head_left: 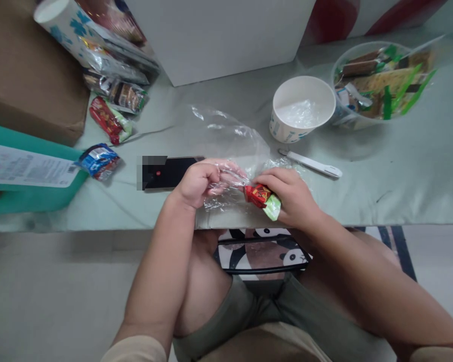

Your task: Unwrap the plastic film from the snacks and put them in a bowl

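Snack-and-bag handling, seemingly: left hand (201,183) pinching clear bag (234,146), right hand (292,193) fingers gripping red snack (257,195) between hands near table (411,186) edge, inside/outside bag unclear; next move likely calls for steadying film.

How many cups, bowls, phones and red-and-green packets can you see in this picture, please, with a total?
Cups: 2 (right cup, left cup)
Bowls: 1 (clear bowl)
Phones: 1 (black phone)
Red-and-green packets: 2 (held packet, packet by the box)
Total: 6
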The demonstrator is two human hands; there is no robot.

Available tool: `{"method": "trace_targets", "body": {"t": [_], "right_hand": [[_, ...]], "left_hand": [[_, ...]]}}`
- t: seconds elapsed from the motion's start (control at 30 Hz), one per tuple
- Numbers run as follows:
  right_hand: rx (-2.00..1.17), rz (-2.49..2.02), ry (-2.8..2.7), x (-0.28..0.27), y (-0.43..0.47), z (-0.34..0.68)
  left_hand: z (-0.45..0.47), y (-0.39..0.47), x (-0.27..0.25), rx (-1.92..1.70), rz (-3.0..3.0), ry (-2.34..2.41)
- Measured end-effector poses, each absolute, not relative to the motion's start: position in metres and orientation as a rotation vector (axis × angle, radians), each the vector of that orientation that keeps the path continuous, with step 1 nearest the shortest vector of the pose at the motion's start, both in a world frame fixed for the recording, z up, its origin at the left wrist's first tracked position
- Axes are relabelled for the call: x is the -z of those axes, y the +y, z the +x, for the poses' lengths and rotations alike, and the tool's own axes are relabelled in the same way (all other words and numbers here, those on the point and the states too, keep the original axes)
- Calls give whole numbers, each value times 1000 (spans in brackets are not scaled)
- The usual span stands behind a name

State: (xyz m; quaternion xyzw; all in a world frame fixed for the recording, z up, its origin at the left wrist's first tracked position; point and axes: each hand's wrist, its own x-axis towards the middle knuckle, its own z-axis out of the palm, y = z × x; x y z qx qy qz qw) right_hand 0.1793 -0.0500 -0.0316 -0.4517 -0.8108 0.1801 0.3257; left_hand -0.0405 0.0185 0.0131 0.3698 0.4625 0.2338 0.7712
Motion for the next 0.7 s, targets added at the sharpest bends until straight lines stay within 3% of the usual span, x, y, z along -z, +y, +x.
{"method": "trace_targets", "body": {"t": [0.27, 0.57, 0.7], "right_hand": [[-731, -1112, -1875, 15, -42, 192], [-1001, -1237, -886, 26, -37, 199], [-1018, -1174, -790, 21, -25, 219]], "left_hand": [[-40, 24, -12, -771, 801, 1130], [-38, 28, -17, -731, 747, 1146], [-40, 29, -17, -707, 763, 1150]]}}
